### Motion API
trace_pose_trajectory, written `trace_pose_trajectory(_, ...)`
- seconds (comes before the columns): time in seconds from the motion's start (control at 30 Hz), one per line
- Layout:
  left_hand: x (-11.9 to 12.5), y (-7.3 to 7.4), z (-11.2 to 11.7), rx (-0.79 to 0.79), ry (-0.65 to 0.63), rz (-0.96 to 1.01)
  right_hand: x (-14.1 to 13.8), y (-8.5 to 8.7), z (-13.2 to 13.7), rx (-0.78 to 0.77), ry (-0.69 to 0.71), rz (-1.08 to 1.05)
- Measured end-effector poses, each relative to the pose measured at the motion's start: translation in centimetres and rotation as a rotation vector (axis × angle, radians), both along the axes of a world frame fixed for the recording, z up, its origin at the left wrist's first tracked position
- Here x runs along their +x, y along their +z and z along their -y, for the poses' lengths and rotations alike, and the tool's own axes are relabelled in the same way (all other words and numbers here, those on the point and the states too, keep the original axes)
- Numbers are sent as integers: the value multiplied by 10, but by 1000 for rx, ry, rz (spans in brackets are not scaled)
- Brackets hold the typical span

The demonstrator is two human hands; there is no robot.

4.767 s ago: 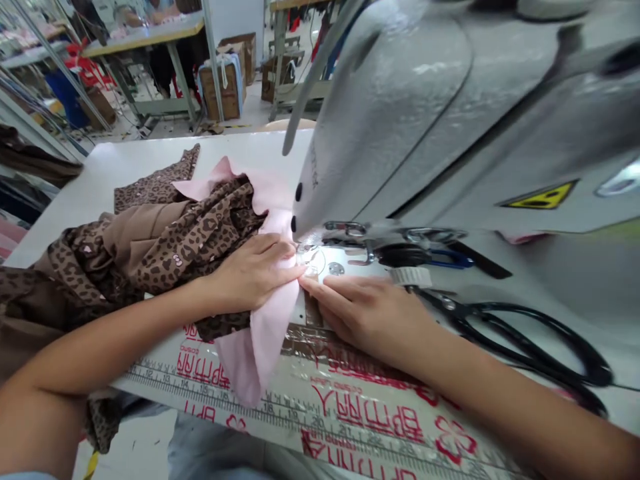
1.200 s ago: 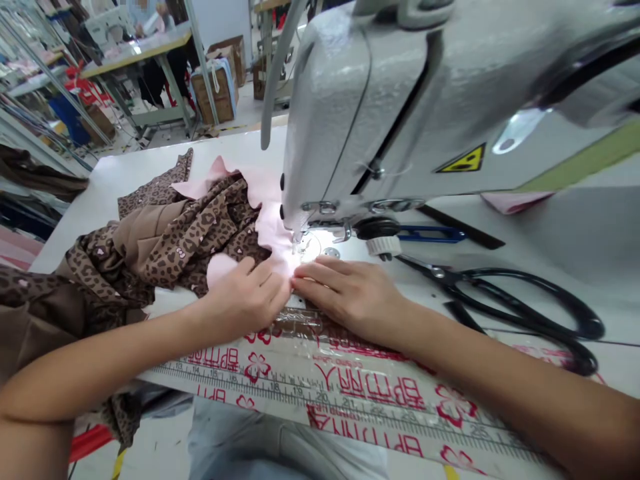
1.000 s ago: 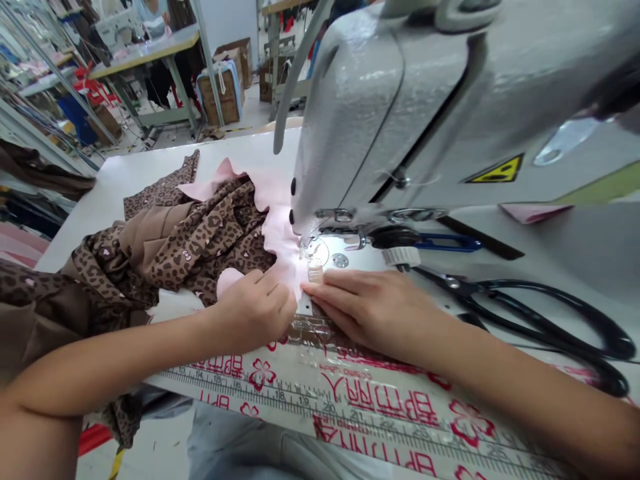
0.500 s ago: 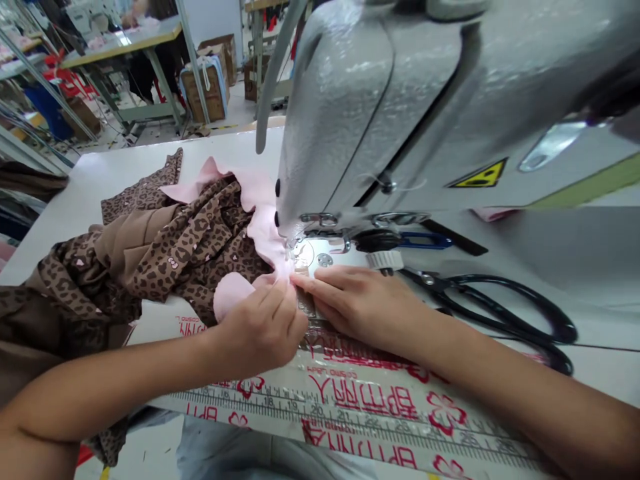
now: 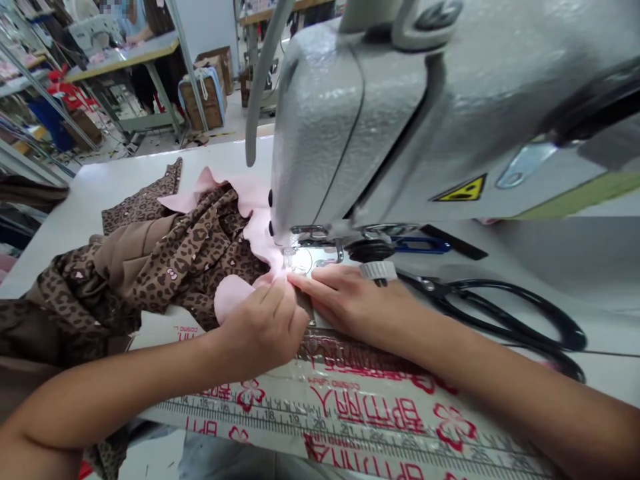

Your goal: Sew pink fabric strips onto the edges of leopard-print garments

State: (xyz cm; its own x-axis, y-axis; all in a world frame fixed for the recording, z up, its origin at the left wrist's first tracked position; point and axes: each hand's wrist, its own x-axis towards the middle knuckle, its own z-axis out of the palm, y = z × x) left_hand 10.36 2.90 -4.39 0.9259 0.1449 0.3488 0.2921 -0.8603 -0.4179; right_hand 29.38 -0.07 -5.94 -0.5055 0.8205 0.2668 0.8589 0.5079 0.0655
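Note:
My left hand [image 5: 267,323] pinches the edge of a pink fabric strip [image 5: 257,230] just in front of the needle area of a grey sewing machine [image 5: 320,127]. Beside it, my right hand [image 5: 345,293] lies with fingers stretched forward, its fingertips touching the pink edge near the presser foot. The strip runs up along a brown leopard-print garment [image 5: 200,260], which is bunched to the left of the machine. A rounded pink end [image 5: 231,297] of fabric sticks out by my left knuckles. The fabric right under the fingertips is hidden.
Black-handled scissors [image 5: 500,310] lie right of my right wrist, with a blue-handled tool [image 5: 423,245] behind them. A printed ruler strip [image 5: 280,417] runs along the table's front edge. A hose [image 5: 257,93] hangs left of the machine head. Further back, a person sits at another table [image 5: 125,57].
The camera view has shifted slightly, so the machine appears a little lower and further left. Both hands keep nearly the same place at the pink strip.

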Motion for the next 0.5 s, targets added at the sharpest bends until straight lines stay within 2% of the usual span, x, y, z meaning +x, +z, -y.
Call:
trace_pose_trajectory(0.17, 4, 3, -4, -22, 10, 24, 1, -2, -4, -11, -75, -6)
trace_pose_trajectory(0.27, 1, 6, -2, -31, -17, 3, 0, 3, -2, 15, -39, 1)
trace_pose_trajectory(0.37, -4, 7, 3, -47, -56, -7, -3, 11, 2, -21, 5, -27)
trace_pose_trajectory(0.5, -10, 5, 12, -102, -45, 19, -8, 18, 6, -63, 63, -44)
